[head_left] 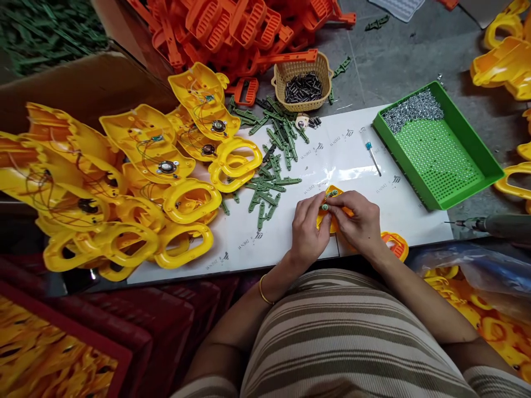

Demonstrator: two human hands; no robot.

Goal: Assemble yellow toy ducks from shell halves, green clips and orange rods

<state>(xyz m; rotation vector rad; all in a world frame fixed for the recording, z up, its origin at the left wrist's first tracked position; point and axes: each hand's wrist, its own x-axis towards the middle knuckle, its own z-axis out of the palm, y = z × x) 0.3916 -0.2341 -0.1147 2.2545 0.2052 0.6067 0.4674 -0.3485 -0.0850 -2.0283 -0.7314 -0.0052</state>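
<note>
My left hand [309,228] is closed at the left side of a yellow plastic shell [335,190], with its thumb and fingers against the piece. From the other side my right hand [357,219] pinches a small green plastic part [325,207] over the shell. Both hands hide much of the shell, so its full shape does not show. To the left, several loose green plastic parts [271,190] lie scattered on the white board [286,243]. Just right of my right wrist sits a yellow and orange piece [396,245] at the board's front edge.
Yellow shells with wires [166,166] pile up on the left. A green tray [452,166] holds screws [415,109]; a basket [302,99] holds dark cylindrical pieces. A screwdriver [371,152] lies between. Orange parts [232,27] heap behind, and a power driver [493,224] is at right.
</note>
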